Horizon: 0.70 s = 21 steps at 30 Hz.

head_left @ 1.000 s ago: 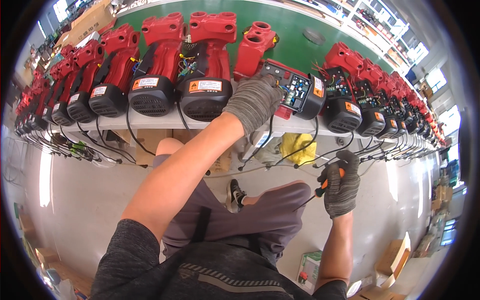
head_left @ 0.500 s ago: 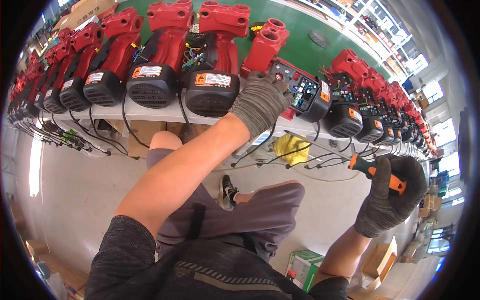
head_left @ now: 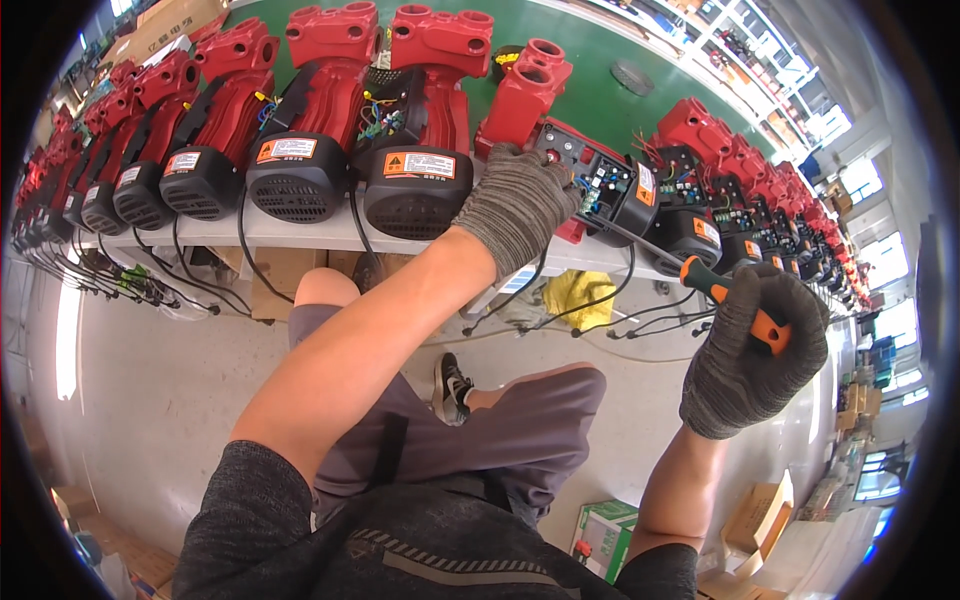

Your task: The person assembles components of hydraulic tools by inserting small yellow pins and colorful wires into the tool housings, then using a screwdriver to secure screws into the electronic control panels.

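My left hand point(head_left: 520, 205), in a grey knit glove, is closed over the near side of a red pump point(head_left: 530, 90) with an uncovered black terminal box. Its fingertips press at the box edge beside a circuit board point(head_left: 605, 190) with small wires; exactly what they pinch is hidden. My gloved right hand point(head_left: 755, 350) is wrapped around the orange and dark green handle of a screwdriver point(head_left: 703, 278). The screwdriver's long shaft slants up and left toward the pump's black motor cover point(head_left: 637, 205); its tip is hard to make out.
Red pumps with black motor covers point(head_left: 420, 190) stand in a row along the bench point(head_left: 330, 236), left and right. Black cables point(head_left: 245, 250) hang off its front edge. A yellow bag point(head_left: 582, 300) lies below. A green and white box point(head_left: 603, 540) and an open carton point(head_left: 760, 525) are on the floor.
My right hand has moved up and left with the screwdriver, bringing its shaft closer to the pump. My left hand stays on the pump; the view has shifted slightly.
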Available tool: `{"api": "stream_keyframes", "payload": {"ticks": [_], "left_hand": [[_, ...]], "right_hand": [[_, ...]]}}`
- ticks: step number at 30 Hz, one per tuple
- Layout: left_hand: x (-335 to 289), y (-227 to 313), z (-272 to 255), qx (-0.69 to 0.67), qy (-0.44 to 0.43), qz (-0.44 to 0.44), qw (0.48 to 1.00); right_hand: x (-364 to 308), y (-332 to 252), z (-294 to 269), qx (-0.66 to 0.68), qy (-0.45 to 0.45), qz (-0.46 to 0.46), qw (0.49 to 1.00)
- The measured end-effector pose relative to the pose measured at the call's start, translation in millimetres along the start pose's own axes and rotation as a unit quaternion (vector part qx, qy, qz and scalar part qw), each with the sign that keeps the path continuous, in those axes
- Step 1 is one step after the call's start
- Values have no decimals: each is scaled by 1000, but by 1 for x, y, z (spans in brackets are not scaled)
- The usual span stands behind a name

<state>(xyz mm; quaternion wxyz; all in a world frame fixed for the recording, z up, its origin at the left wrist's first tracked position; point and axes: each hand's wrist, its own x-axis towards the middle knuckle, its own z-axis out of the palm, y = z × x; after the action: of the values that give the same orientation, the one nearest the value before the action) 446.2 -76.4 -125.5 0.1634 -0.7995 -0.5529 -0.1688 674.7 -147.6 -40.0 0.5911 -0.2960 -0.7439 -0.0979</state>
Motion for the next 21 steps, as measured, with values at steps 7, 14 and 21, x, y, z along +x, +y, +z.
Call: {"api": "stream_keyframes", "payload": {"ticks": [7, 14, 21], "left_hand": [[-3, -1, 3, -1, 24, 10, 1000], [-3, -1, 0, 1, 23, 10, 1000], [-3, -1, 0, 0, 17, 10, 1000]], "right_hand": [[-3, 5, 9, 10, 9, 1, 1000], [-4, 3, 9, 2, 11, 0, 1000], [-5, 5, 9, -12, 6, 0, 1000]]}}
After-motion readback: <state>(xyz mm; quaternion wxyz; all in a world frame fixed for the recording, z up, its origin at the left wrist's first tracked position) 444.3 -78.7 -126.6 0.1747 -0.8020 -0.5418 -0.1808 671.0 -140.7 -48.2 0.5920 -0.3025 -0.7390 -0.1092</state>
